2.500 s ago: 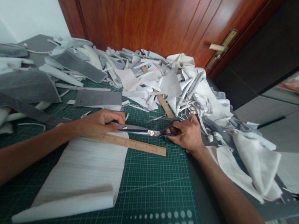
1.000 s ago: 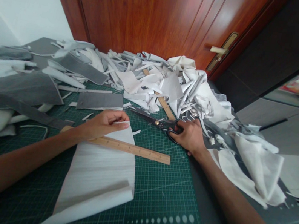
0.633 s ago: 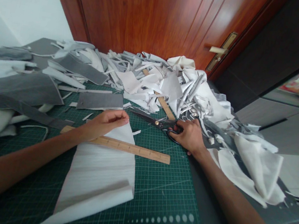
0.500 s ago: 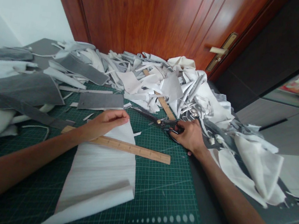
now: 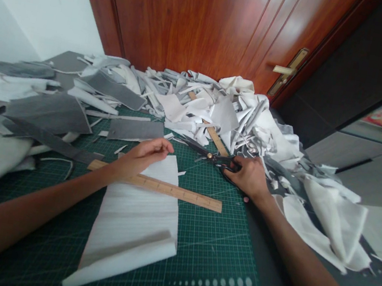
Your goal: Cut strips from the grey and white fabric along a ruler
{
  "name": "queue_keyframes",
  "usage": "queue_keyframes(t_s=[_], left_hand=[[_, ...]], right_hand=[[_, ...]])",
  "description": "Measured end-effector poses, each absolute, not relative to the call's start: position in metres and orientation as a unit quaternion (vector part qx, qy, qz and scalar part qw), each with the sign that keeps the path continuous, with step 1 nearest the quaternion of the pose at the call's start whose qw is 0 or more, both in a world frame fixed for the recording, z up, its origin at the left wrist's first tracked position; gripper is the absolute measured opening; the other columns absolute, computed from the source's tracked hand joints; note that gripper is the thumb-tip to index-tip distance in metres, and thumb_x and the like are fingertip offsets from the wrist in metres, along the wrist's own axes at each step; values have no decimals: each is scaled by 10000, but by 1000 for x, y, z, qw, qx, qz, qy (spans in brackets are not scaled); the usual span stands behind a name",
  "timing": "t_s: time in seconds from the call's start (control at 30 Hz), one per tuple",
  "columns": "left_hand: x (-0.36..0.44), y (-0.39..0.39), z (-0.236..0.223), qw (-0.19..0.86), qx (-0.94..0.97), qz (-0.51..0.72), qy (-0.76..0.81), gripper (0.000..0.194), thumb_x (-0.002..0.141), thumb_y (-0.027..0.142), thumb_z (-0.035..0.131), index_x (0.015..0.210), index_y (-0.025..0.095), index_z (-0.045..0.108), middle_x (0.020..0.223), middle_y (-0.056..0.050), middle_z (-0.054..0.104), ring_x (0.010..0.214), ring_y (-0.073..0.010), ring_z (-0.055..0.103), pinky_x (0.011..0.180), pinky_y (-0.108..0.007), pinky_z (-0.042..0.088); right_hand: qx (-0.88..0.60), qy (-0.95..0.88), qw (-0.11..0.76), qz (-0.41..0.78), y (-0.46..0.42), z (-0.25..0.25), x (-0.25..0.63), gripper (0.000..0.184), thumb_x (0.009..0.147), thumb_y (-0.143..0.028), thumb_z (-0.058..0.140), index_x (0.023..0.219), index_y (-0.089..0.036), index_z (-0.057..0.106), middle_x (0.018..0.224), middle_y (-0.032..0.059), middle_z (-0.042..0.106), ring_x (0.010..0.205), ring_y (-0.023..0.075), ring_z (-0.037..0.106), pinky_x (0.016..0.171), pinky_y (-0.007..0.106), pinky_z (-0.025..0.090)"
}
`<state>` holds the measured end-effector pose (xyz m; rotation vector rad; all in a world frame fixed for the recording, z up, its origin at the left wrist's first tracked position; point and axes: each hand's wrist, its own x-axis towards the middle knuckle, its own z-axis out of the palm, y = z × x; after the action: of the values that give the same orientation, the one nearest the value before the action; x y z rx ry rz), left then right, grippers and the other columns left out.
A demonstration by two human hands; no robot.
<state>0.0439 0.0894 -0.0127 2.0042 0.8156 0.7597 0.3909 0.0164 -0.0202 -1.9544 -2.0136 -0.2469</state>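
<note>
A strip of white fabric [image 5: 139, 210] lies on the green cutting mat [image 5: 210, 244], its near end rolled over. Across it rests a wooden ruler [image 5: 175, 190]. My left hand [image 5: 150, 153] hovers over the fabric's far end, its fingers loosely bent and apart, with nothing visible in them. On the right, my right hand [image 5: 249, 175] has its fingers round the handles of black scissors [image 5: 209, 156], which lie low over the mat with the blades pointing left. The forearm of my left hand hides part of the ruler and the fabric's left edge.
A heap of white and grey fabric scraps [image 5: 232, 115] fills the back, with a second wooden ruler [image 5: 217, 141] partly under it. Grey pieces [image 5: 50, 109] lie at left, and a grey rectangle [image 5: 136, 130] behind my left hand. A wooden door [image 5: 196, 22] stands behind.
My left hand has let go of the white fabric's far edge, which now lies flat. The view has shifted slightly left, while my right hand stays at the scissors.
</note>
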Motion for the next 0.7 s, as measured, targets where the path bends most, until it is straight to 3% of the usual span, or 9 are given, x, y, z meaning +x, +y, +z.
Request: queue_keyframes(t_s=[0.17, 0.33, 0.7], left_hand=[[46, 84, -21, 294, 849, 298, 323, 255, 948, 331, 555, 1145, 197, 646, 1082, -68, 686, 1026, -249, 647, 941, -369, 508], [49, 81, -30, 148, 891, 287, 319, 240, 1015, 313, 500, 1139, 210, 678, 1168, -94, 715, 1171, -296, 622, 1084, -466, 454], [40, 88, -29, 97, 898, 220, 367, 394, 1058, 511, 433, 1152, 202, 658, 1177, -128, 712, 1177, -330, 628, 1097, -502, 464]], right_hand=[[-693, -695, 156, -115, 19, -19, 401, 252, 818, -435, 701, 683, -257, 582, 662, 27, 692, 670, 235, 635, 863, 422, 428], [-700, -688, 149, -120, 21, -17, 405, 265, 828, -447, 688, 677, -261, 574, 642, 27, 671, 668, 241, 626, 865, 425, 434], [-694, -697, 152, -100, 20, -10, 408, 233, 807, -418, 689, 673, -259, 585, 618, 11, 631, 632, 215, 572, 864, 426, 428]])
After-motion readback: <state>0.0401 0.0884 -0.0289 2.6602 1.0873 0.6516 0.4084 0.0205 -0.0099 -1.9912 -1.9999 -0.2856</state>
